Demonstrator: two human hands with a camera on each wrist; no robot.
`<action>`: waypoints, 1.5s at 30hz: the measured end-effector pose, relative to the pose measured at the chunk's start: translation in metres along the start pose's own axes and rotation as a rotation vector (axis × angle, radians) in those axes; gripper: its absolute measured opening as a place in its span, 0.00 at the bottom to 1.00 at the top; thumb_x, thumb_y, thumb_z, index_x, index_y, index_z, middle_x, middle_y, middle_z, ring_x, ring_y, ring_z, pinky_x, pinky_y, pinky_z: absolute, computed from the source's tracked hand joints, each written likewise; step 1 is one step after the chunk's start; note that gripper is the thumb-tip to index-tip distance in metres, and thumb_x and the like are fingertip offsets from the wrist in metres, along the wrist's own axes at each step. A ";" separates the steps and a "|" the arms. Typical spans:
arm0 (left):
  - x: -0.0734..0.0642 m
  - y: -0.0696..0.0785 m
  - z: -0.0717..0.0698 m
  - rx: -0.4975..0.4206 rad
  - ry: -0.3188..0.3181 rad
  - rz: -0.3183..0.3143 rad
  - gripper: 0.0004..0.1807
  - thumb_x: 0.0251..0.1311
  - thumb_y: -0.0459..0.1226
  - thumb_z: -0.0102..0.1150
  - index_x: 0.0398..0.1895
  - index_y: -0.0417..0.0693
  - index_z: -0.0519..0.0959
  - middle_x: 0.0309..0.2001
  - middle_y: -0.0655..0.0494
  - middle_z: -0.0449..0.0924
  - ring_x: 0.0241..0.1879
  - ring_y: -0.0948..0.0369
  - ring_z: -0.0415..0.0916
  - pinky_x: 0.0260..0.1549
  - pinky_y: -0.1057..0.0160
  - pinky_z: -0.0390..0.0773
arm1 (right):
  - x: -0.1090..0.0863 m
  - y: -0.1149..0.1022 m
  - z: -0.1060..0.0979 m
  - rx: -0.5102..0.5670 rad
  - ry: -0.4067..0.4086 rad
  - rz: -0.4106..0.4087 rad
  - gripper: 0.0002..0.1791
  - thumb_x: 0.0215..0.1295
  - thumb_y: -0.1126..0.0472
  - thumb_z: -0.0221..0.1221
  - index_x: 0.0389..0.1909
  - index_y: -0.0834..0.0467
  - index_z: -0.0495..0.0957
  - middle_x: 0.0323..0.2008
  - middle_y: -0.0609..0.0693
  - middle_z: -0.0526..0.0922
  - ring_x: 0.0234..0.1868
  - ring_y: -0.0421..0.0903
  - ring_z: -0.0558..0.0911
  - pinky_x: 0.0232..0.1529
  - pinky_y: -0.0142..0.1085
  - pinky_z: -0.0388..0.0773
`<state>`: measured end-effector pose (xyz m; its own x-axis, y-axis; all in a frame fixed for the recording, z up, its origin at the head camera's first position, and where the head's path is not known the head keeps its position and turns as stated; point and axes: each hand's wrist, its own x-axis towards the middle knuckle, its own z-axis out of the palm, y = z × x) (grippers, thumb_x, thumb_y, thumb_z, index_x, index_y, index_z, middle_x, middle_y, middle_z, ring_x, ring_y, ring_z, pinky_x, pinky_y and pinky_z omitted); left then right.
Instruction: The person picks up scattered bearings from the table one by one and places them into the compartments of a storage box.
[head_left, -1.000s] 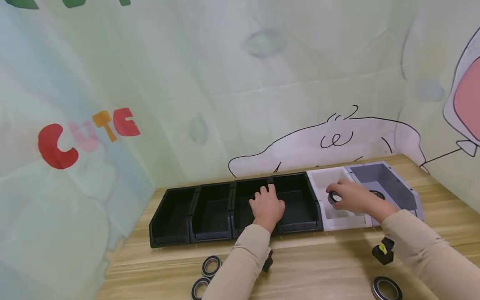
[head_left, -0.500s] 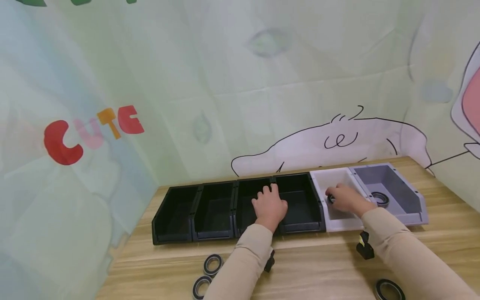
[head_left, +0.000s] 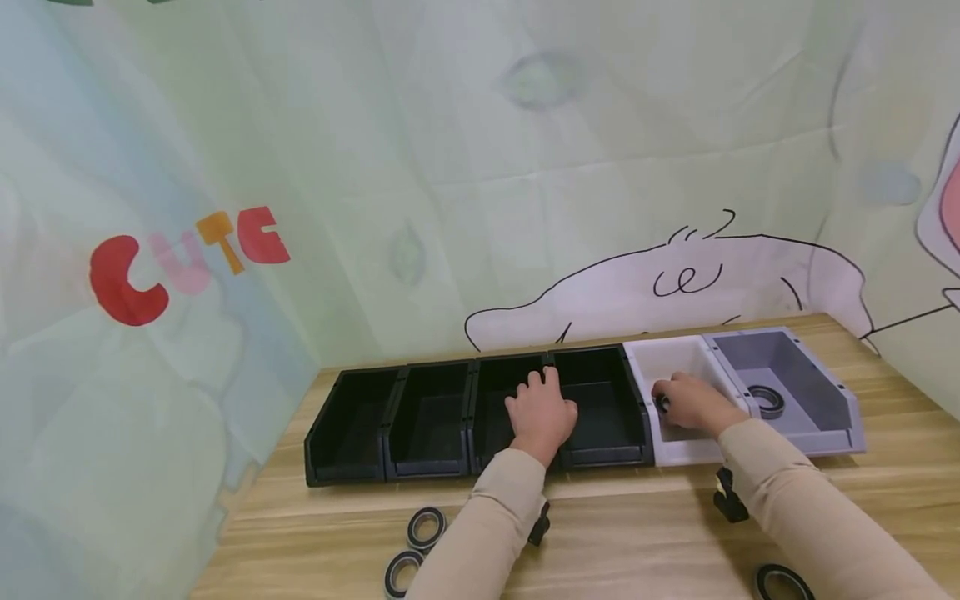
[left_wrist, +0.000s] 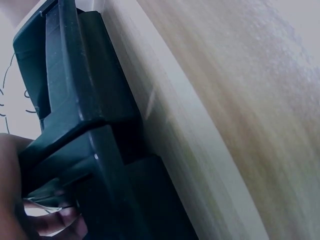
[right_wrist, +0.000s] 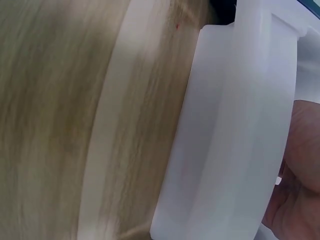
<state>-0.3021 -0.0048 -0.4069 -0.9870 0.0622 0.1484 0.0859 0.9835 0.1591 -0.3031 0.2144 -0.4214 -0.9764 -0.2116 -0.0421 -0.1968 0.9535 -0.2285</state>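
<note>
Pinches a black-faced bearing (head_left: 662,403) in a narrow right grip (head_left: 693,402), low inside the white bin (head_left: 687,454), nearer the left side wall than the right. Hides most of the ring behind the fingers; cannot tell about contact with the bin floor. Enters over the low front lip, with room toward the back wall. Borders the grey bin (head_left: 828,442) on the right, with a second bearing (head_left: 772,413) flat beside the near wall and floor space beyond. Rests the left grip (head_left: 542,412), wide and loosely bent, across the meeting edge of the third and fourth in a row of four black bins (head_left: 427,467). Shows on the table (head_left: 637,533), forward of the lips, two touching bearings (head_left: 412,530) at left and another bearing (head_left: 780,569) at right, partly out of view.
</note>
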 end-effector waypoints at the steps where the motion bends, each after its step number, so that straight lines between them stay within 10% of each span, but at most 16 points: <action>1: 0.000 0.000 0.000 0.003 -0.002 0.001 0.29 0.60 0.48 0.51 0.65 0.54 0.62 0.59 0.51 0.67 0.52 0.51 0.70 0.51 0.48 0.68 | -0.001 0.000 0.000 0.005 -0.006 0.007 0.20 0.46 0.67 0.63 0.44 0.62 0.77 0.36 0.59 0.76 0.34 0.52 0.75 0.41 0.49 0.72; 14: 0.000 -0.001 0.002 0.005 -0.005 0.004 0.29 0.61 0.48 0.50 0.65 0.54 0.61 0.59 0.51 0.68 0.51 0.51 0.71 0.50 0.47 0.69 | -0.014 -0.004 0.001 -0.022 0.103 -0.032 0.26 0.52 0.63 0.61 0.54 0.65 0.72 0.47 0.68 0.74 0.46 0.64 0.76 0.48 0.54 0.71; 26: -0.001 0.003 0.001 0.030 -0.022 -0.010 0.30 0.61 0.49 0.48 0.67 0.55 0.60 0.60 0.52 0.68 0.54 0.51 0.69 0.54 0.46 0.65 | -0.122 0.016 -0.014 -0.121 0.417 -0.476 0.22 0.43 0.60 0.69 0.43 0.55 0.78 0.39 0.48 0.79 0.37 0.47 0.79 0.37 0.42 0.77; 30: 0.001 -0.001 -0.001 0.033 -0.013 -0.007 0.30 0.61 0.49 0.49 0.67 0.55 0.60 0.60 0.52 0.68 0.54 0.51 0.69 0.54 0.46 0.65 | -0.147 0.018 -0.002 -0.096 0.203 -0.474 0.20 0.52 0.48 0.63 0.46 0.50 0.78 0.38 0.44 0.78 0.35 0.41 0.78 0.33 0.39 0.76; 36: 0.001 -0.003 -0.003 0.015 -0.025 -0.003 0.30 0.62 0.48 0.48 0.67 0.54 0.60 0.60 0.51 0.68 0.54 0.50 0.69 0.55 0.46 0.64 | -0.168 0.009 0.016 0.058 -0.317 -0.190 0.29 0.51 0.33 0.57 0.53 0.41 0.74 0.40 0.44 0.71 0.34 0.40 0.70 0.31 0.38 0.71; 45: 0.000 -0.002 -0.002 -0.007 -0.008 0.009 0.29 0.61 0.48 0.48 0.66 0.54 0.61 0.59 0.51 0.68 0.53 0.50 0.70 0.53 0.46 0.65 | -0.186 0.010 0.039 -0.019 -0.237 -0.329 0.38 0.46 0.29 0.56 0.47 0.55 0.69 0.44 0.49 0.63 0.36 0.46 0.68 0.32 0.40 0.72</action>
<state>-0.3022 -0.0077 -0.4050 -0.9872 0.0728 0.1416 0.0960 0.9817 0.1646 -0.1200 0.2544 -0.4538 -0.8142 -0.5475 -0.1931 -0.4990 0.8300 -0.2494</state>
